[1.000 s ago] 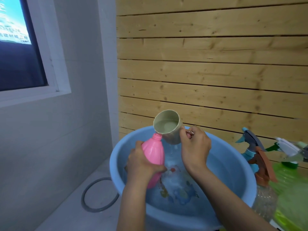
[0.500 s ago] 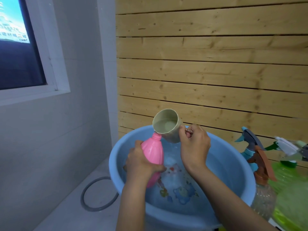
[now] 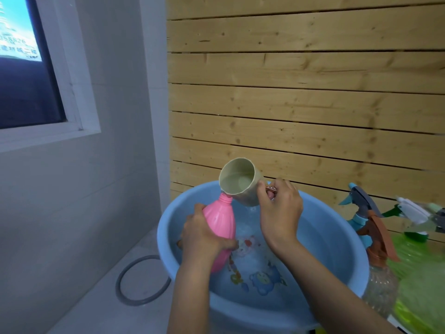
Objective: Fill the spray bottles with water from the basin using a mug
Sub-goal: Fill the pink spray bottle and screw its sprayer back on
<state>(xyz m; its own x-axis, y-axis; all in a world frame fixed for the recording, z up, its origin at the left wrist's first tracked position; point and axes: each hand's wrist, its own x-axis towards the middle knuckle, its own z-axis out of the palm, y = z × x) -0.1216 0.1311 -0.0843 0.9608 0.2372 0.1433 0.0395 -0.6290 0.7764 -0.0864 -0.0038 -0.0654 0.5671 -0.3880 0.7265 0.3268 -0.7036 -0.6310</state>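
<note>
Right hand (image 3: 280, 213) clenched on handle of mug (image 3: 240, 180), mug tilted, lip just over neck of pink bottle (image 3: 220, 233). Left hand (image 3: 201, 236) wrapped round bottle body, bottle leaning toward mug (likely so spout meets opening). Both held above blue basin (image 3: 337, 237), so spill returns to water. Mug part full; pour under way, judged. Other spray bottles (image 3: 375, 249) stand just right of basin, triggers fitted.

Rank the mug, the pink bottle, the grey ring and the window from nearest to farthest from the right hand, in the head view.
1. Mug, gripped by the right hand.
2. Pink bottle, just left, in the left hand.
3. Grey ring, lower left beside the basin.
4. Window, far upper left.
</note>
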